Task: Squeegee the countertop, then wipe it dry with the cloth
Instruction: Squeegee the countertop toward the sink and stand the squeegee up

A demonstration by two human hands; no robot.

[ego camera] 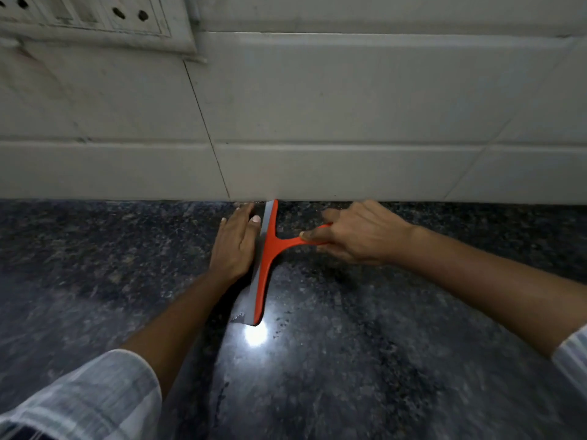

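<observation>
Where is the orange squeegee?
In the head view, the squeegee lies mid-frame on the dark countertop, its far tip at the tiled wall, between the flat left hand and the gripping right hand.

Pale tiled wall (pixel 349 100) with a grimy socket panel (pixel 95 17) at upper left, dimly lit.

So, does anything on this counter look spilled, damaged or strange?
Nothing damaged. A thin wet film with a ragged edge sits by the near end of the orange squeegee on the dark countertop. The cloth is not in view.
</observation>
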